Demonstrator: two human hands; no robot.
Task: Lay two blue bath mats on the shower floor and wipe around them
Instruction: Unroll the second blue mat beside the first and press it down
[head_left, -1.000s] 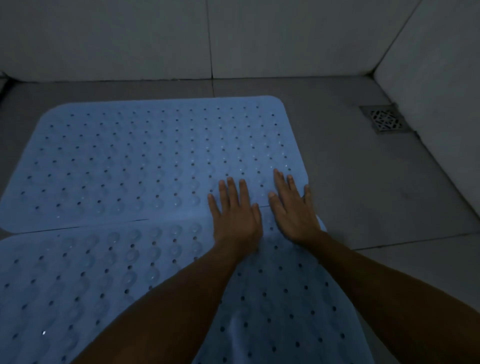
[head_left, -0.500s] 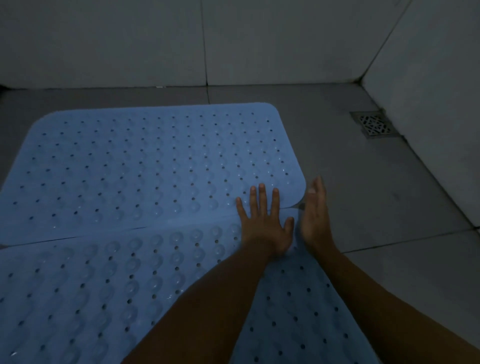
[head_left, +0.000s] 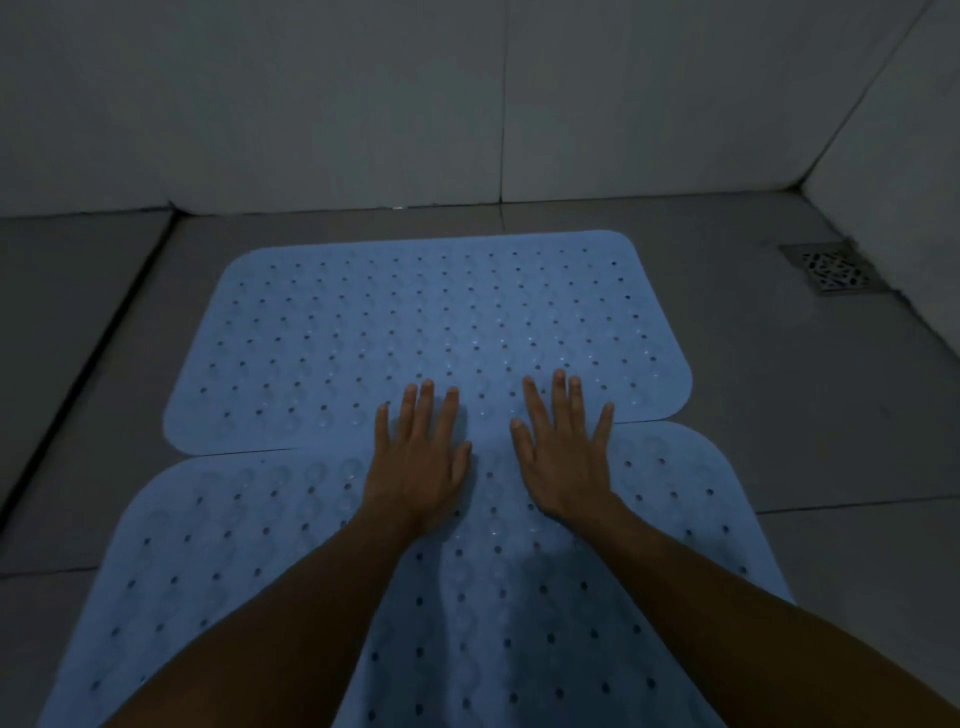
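both hands flat, fingers straight, released, gripping nothing. left hand (head_left: 418, 457) and right hand (head_left: 563, 452) press seam: far mat (head_left: 431, 322) under fingertips, near mat (head_left: 270, 561) under palms. seam's long axis runs crosswise to fingers. bare shower floor (head_left: 810, 415) beyond right hand, nearer for wiping.

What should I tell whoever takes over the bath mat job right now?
Left hand and right hand: both flat, fingers spread, pressing on the seam where the two mats meet, holding nothing.
Far mat lies flat on the shower floor; near mat lies edge to edge with it.
Done: both mats laid.
Left: finish pressing them down, then wipe around them. No cloth is in view. Drain stays uncovered, far right.
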